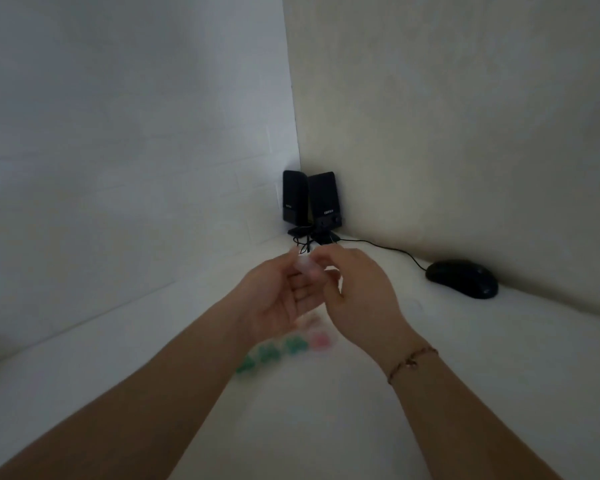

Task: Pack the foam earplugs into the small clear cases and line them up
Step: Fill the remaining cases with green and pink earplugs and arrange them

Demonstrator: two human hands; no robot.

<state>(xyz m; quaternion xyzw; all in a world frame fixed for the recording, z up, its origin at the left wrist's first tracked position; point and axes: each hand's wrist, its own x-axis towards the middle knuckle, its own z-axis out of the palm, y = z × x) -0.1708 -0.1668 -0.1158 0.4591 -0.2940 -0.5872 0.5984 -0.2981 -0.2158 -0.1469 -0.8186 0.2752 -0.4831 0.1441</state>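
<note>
Fingers: those of my left hand [278, 299] and my right hand [357, 292] meet above the white desk [465, 375], pinched from both sides on one small clear case [305, 268]. The case is pale and blurred; I cannot tell which way its long axis runs, nor whether its lid is up or down.

Left hand: palm turned rightward, thumb uppermost, fingertips closed on the case's left side.

Right hand: back toward me, fingers curled over the case's right side. A thin bracelet [413, 362] sits at the wrist.

Earplugs on the desk, below and between my forearms: green earplugs [274, 353] in a loose row that runs from lower left to upper right, and a pink earplug [321, 341] at the row's right end. All are smeared by motion blur; the heading of each single plug cannot be read.

Far corner: two black speakers [309, 202], upright, side by side, where the walls meet.

Right, against the wall: a black mouse [463, 278], its cable [378, 245] running back toward the speakers.
</note>
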